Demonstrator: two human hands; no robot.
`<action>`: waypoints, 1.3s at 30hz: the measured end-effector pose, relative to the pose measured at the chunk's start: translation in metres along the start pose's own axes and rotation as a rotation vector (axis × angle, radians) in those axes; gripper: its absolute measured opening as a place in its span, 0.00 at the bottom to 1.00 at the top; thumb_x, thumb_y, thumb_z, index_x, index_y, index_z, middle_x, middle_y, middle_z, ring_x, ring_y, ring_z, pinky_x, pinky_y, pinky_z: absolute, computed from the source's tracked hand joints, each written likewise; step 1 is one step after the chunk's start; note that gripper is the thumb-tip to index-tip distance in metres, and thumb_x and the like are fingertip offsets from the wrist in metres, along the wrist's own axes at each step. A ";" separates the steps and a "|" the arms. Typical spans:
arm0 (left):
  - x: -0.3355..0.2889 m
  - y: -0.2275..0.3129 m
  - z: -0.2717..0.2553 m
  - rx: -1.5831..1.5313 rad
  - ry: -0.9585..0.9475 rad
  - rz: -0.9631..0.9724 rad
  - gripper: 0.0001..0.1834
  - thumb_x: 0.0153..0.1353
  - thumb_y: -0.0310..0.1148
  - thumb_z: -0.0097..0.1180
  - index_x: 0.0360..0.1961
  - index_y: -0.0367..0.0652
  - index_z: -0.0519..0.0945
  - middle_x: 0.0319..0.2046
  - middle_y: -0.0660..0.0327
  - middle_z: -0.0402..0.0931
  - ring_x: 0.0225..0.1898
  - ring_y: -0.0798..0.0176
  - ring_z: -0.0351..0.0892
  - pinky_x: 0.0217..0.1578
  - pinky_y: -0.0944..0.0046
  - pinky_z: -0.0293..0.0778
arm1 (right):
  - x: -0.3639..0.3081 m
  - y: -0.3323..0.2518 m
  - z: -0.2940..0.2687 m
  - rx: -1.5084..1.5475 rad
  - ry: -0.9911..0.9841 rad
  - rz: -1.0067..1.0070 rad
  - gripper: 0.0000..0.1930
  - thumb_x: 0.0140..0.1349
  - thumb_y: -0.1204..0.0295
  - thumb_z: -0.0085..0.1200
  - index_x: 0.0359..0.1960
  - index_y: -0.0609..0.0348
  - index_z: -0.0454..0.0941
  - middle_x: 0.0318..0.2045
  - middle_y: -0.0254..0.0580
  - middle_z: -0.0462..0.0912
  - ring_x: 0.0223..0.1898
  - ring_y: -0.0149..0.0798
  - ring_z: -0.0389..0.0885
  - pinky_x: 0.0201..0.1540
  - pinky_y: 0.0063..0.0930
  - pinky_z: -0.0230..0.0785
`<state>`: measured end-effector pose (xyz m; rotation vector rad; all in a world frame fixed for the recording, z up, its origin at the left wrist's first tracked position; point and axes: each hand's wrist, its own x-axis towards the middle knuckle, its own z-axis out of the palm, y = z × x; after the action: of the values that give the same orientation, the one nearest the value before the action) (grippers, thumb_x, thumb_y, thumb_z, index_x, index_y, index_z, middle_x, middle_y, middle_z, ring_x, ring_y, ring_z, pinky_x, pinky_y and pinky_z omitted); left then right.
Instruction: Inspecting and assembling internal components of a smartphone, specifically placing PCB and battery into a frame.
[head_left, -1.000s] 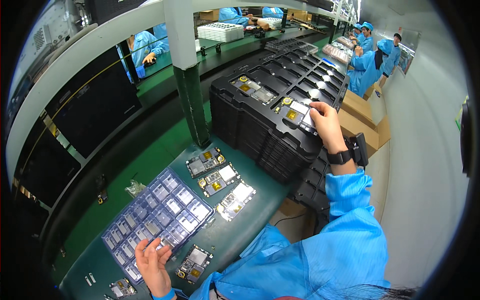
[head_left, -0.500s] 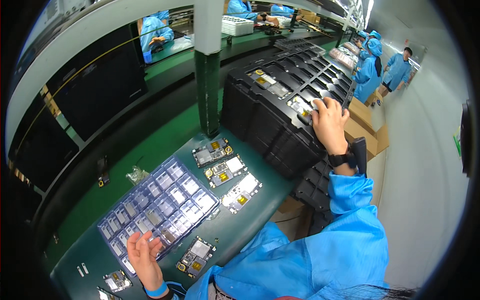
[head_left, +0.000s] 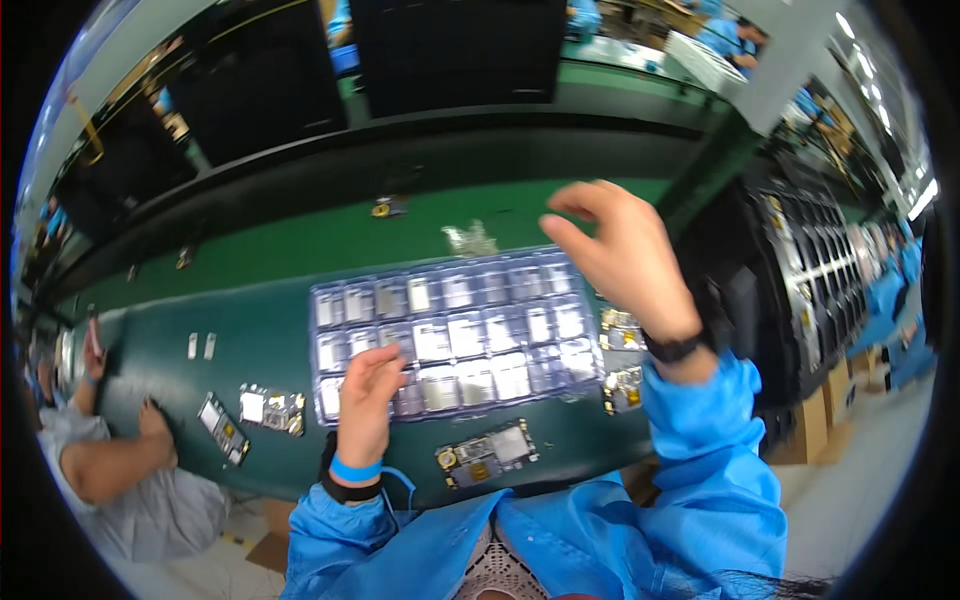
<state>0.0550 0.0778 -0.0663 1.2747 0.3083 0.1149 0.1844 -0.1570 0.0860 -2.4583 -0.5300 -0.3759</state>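
The left hand (head_left: 366,412), fingers loosely parted, is over the near edge of a clear tray (head_left: 500,403) on the green bench (head_left: 270,345), the right hand (head_left: 632,262) hangs open (slightly blurred) by its far right corner, and 1 circuit board (head_left: 487,455) lies just in front.

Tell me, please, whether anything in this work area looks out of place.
The crumpled clear plastic beyond the compartmented plastic tray looks out of place: it lies loose, outside every compartment, perhaps stray wrapping. No obvious damage shows.
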 end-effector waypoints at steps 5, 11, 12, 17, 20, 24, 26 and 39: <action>-0.004 0.002 0.001 -0.064 0.038 -0.045 0.11 0.57 0.26 0.51 0.42 0.39 0.72 0.38 0.61 0.73 0.38 0.71 0.70 0.42 0.72 0.66 | 0.097 0.023 0.157 -0.045 -0.200 0.067 0.22 0.43 0.63 0.60 0.40 0.59 0.75 0.39 0.48 0.77 0.41 0.47 0.75 0.44 0.37 0.68; -0.007 -0.005 -0.007 -0.011 0.017 -0.058 0.09 0.59 0.23 0.47 0.42 0.37 0.70 0.47 0.55 0.69 0.47 0.64 0.69 0.50 0.63 0.66 | 0.152 0.036 0.268 -0.307 -0.119 -0.045 0.40 0.42 0.57 0.61 0.57 0.58 0.58 0.52 0.51 0.68 0.53 0.58 0.64 0.54 0.40 0.60; -0.006 -0.005 -0.007 -0.010 0.020 -0.051 0.09 0.59 0.23 0.47 0.42 0.37 0.70 0.47 0.55 0.69 0.47 0.64 0.69 0.50 0.63 0.66 | 0.162 0.053 0.286 -0.389 -0.093 -0.074 0.44 0.39 0.55 0.63 0.57 0.61 0.55 0.52 0.52 0.68 0.54 0.56 0.64 0.56 0.38 0.58; -0.007 -0.002 -0.010 -0.032 -0.038 -0.069 0.09 0.59 0.24 0.47 0.41 0.37 0.70 0.48 0.54 0.69 0.48 0.63 0.69 0.50 0.64 0.65 | 0.186 0.067 0.278 -0.177 -0.266 -0.104 0.46 0.29 0.53 0.68 0.53 0.62 0.63 0.47 0.53 0.72 0.51 0.52 0.68 0.54 0.35 0.60; -0.008 0.009 -0.007 -0.020 -0.024 -0.110 0.10 0.59 0.24 0.47 0.42 0.36 0.69 0.46 0.54 0.69 0.47 0.63 0.69 0.49 0.64 0.66 | 0.180 0.042 0.233 -0.287 -0.324 0.023 0.30 0.41 0.59 0.63 0.44 0.65 0.71 0.43 0.53 0.74 0.43 0.51 0.74 0.46 0.35 0.67; -0.008 0.017 -0.007 -0.141 0.006 -0.026 0.16 0.61 0.27 0.45 0.50 0.37 0.63 0.47 0.52 0.68 0.48 0.58 0.70 0.50 0.59 0.67 | 0.123 0.000 0.165 0.377 -0.247 0.082 0.11 0.52 0.72 0.54 0.33 0.68 0.71 0.24 0.51 0.78 0.22 0.41 0.79 0.27 0.31 0.71; -0.014 0.027 0.002 -0.232 0.102 0.063 0.19 0.62 0.29 0.43 0.54 0.38 0.59 0.49 0.50 0.66 0.51 0.53 0.68 0.51 0.56 0.66 | 0.076 -0.020 0.142 0.656 -0.351 0.091 0.10 0.54 0.75 0.52 0.33 0.70 0.68 0.25 0.46 0.75 0.24 0.34 0.78 0.22 0.25 0.73; -0.051 0.047 -0.001 -0.356 0.222 0.296 0.10 0.62 0.27 0.43 0.45 0.40 0.65 0.44 0.59 0.71 0.46 0.63 0.72 0.46 0.57 0.74 | -0.083 -0.010 0.155 -0.330 -0.078 0.025 0.18 0.41 0.57 0.62 0.22 0.61 0.77 0.28 0.42 0.70 0.34 0.42 0.69 0.32 0.35 0.60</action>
<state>0.0102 0.0791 -0.0135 0.9465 0.2726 0.5440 0.1293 -0.0796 -0.0621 -2.8043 -0.5018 -0.3838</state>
